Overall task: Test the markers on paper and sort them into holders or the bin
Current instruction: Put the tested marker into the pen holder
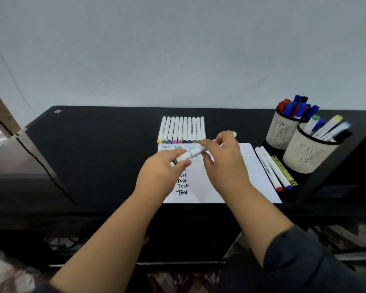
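Both hands over the white paper sheet (247,166), holding one white-barrelled marker (190,155) between them, tilted, low end toward the left hand, high end to the right; left hand (163,168) has fingers and thumb curled round the lower end, a bit of green showing at its fingertips; right hand (224,157) pinches the upper part of the barrel, fingers curled over it, green-tipped end (234,134) poking out past the knuckles; a seam shows mid-barrel between the two hands, cannot tell if a cap is on or coming off; marker is in the air just above the paper, not touching it; paper lies on a black desk (93,155), with "Test" written several times, a row across the top in different colours and a column of dark ones down the middle (182,186); behind the paper a neat row of white markers (182,130) lies side by side, coloured ends toward the person; right of the paper three loose markers (273,168) lie on the desk, red-capped, blue-capped and a yellow one; further right two mesh pen holders, the far one (280,132) packed with red and blue markers, the near one (304,153) with white-barrelled markers; dark sleeve (304,261) on the right arm
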{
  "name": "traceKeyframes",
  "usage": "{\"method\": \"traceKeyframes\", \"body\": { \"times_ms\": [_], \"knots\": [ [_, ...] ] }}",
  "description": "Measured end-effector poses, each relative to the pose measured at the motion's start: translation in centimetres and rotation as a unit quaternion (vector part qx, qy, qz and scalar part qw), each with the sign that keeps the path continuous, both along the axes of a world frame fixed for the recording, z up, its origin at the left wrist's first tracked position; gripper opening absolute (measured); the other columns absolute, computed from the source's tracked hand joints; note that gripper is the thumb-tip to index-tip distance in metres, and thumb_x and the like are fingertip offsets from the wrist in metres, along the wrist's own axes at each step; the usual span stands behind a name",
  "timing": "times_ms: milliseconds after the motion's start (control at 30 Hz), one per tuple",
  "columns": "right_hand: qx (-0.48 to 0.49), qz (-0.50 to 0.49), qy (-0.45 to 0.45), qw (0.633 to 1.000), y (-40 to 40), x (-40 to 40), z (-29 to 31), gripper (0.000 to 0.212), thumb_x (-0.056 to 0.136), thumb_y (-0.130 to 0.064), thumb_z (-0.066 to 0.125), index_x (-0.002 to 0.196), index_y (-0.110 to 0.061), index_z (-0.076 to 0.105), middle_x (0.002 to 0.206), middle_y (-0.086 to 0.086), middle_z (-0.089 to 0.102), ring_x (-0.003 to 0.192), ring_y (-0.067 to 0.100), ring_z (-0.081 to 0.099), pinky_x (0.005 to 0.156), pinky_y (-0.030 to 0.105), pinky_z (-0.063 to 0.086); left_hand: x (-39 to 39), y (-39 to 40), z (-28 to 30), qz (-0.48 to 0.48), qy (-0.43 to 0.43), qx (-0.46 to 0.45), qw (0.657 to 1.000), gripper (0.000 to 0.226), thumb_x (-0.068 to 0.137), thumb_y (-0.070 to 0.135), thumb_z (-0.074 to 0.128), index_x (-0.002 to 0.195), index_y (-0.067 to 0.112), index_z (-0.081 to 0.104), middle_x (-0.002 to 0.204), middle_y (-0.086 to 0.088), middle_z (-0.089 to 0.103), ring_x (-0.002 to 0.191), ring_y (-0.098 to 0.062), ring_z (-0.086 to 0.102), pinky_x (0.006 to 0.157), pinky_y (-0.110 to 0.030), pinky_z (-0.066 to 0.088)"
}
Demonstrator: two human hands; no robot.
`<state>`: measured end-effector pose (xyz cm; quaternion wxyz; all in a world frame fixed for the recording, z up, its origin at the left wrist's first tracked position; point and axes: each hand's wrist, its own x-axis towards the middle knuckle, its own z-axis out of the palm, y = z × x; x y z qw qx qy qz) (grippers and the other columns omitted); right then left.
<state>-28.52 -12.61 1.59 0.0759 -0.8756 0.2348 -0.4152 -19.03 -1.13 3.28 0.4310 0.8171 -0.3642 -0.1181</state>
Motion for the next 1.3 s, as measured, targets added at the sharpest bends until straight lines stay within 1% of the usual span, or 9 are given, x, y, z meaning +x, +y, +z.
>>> {"method": "traceKeyframes", "body": {
  "times_ms": [200,300,367,433,533,733,900,1067,1300],
  "knots": [
    [-0.006,-0.012,0.018,1.0,-2.0,-2.0,2.6,0.017,0.077,0.01,0.062,0.092,0.001,0.063,0.094,0.019,0.053,0.067,0.029,0.051,0.048,0.028,0.037,-1.2,-0.8,2.4,-0.054,0.062,-0.047,0.996,0.042,0.088,0.035,0.063,0.128,0.04,0.053,0.12,0.022,0.055,0.101,-0.002,0.052,0.062,-0.003,0.039],
    [0.04,-0.039,-0.014,0.998,-3.7,-3.8,3.6,0.021,0.083,0.007,0.057,0.102,0.0,0.061,0.107,0.018,0.051,0.074,0.031,0.055,0.055,0.037,0.048,-1.8,-2.2,2.4,-0.094,0.044,-0.019,0.994,0.048,0.09,0.041,0.057,0.137,0.039,0.043,0.134,0.023,0.048,0.121,-0.004,0.045,0.08,-0.015,0.038],
    [0.104,-0.058,-0.031,0.992,-4.8,-5.5,4.3,0.023,0.088,0.001,0.055,0.11,-0.007,0.057,0.115,0.009,0.048,0.084,0.022,0.053,0.068,0.024,0.049,-2.4,-3.5,2.1,-0.108,0.036,0.011,0.993,0.05,0.092,0.044,0.053,0.14,0.038,0.039,0.144,0.018,0.04,0.13,-0.008,0.039,0.096,-0.024,0.038],
    [0.162,-0.076,-0.063,0.982,-6.1,-7.2,4.7,0.018,0.092,-0.007,0.054,0.107,-0.017,0.053,0.111,-0.001,0.047,0.084,0.012,0.049,0.064,0.008,0.039,-3.1,-5.1,1.5,-0.123,0.013,0.047,0.991,0.053,0.093,0.046,0.05,0.142,0.037,0.035,0.149,0.013,0.034,0.135,-0.011,0.033,0.105,-0.028,0.03],
    [0.226,-0.09,-0.114,0.963,-7.8,-9.3,5.1,0.012,0.095,-0.016,0.052,0.1,-0.026,0.048,0.106,0.0,0.053,0.08,0.007,0.05,0.063,0.011,0.037,-3.7,-7.8,0.3,-0.143,-0.025,0.11,0.983,0.056,0.095,0.047,0.045,0.146,0.033,0.029,0.152,0.009,0.029,0.138,-0.015,0.03,0.109,-0.031,0.026],
    [0.232,-0.096,-0.154,0.956,-10.7,-12.8,4.8,0.011,0.094,-0.011,0.053,0.096,-0.021,0.047,0.102,0.0,0.054,0.091,0.013,0.054,0.06,0.0,0.039,-4.3,-12.9,-3.3,-0.206,-0.14,0.23,0.941,0.061,0.099,0.045,0.033,0.151,0.022,0.012,0.158,0.006,0.006,0.145,-0.012,0.007,0.115,-0.03,0.012],
    [0.242,-0.11,-0.157,0.951,-12.8,-14.0,4.5,0.015,0.093,-0.01,0.054,0.095,-0.022,0.045,0.085,-0.012,0.049,0.072,0.001,0.05,0.059,0.005,0.04,-3.8,-15.2,-5.6,-0.208,-0.221,0.278,0.911,0.062,0.099,0.047,0.026,0.151,0.017,0.01,0.159,0.001,0.001,0.146,-0.016,0.002,0.116,-0.031,0.005],
    [0.27,-0.158,-0.085,0.946,-14.9,-14.1,4.8,0.004,0.093,-0.016,0.055,0.096,-0.016,0.052,0.08,-0.006,0.055,0.073,0.005,0.055,0.058,0.014,0.038,-4.0,-15.0,-6.6,-0.209,-0.215,0.262,0.917,0.06,0.1,0.046,0.025,0.151,0.018,0.011,0.159,0.004,-0.001,0.145,-0.014,0.003,0.115,-0.029,0.005],
    [0.275,-0.233,0.067,0.93,-17.2,-12.9,6.4,0.016,0.096,-0.029,0.052,0.094,-0.013,0.053,0.072,-0.004,0.049,0.061,0.005,0.046,0.048,0.021,0.031,-4.0,-14.9,-6.8,-0.2,-0.207,0.24,0.927,0.06,0.099,0.046,0.027,0.151,0.019,0.012,0.158,0.006,0.0,0.145,-0.012,0.003,0.115,-0.027,0.004]
  ]
}}
